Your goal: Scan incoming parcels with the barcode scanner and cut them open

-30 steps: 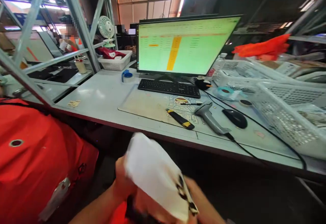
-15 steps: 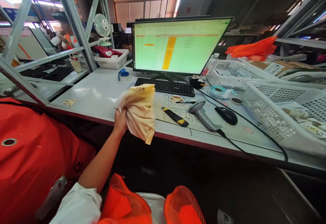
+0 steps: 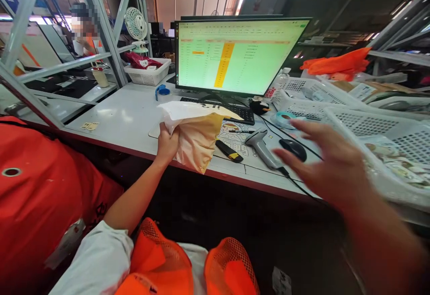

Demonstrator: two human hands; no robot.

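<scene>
My left hand (image 3: 168, 145) is closed round the left end of a crumpled yellow-and-white mailing bag (image 3: 198, 140), held above the front edge of the desk (image 3: 114, 111). My right hand (image 3: 331, 165) is in the air at the right, blurred, thumb and fingers apart with nothing between them. Just beyond it are a black mouse (image 3: 293, 150) and a grey barcode scanner (image 3: 262, 147). A black-and-yellow utility knife (image 3: 229, 151) lies right of the bag. The bag partly covers the keyboard (image 3: 245, 114).
A lit monitor (image 3: 238, 57) stands at the back. White plastic baskets (image 3: 386, 120) line the right side, and another basket (image 3: 148, 74) sits back left. Blue tape (image 3: 163, 91) lies on the desk. A big red bag (image 3: 50, 205) is at my left. A co-worker (image 3: 85, 31) is beyond the frame.
My right hand has come into view from the right. The mailing bag in my left hand has shifted right and slightly up, its white side spreading over the keyboard.
</scene>
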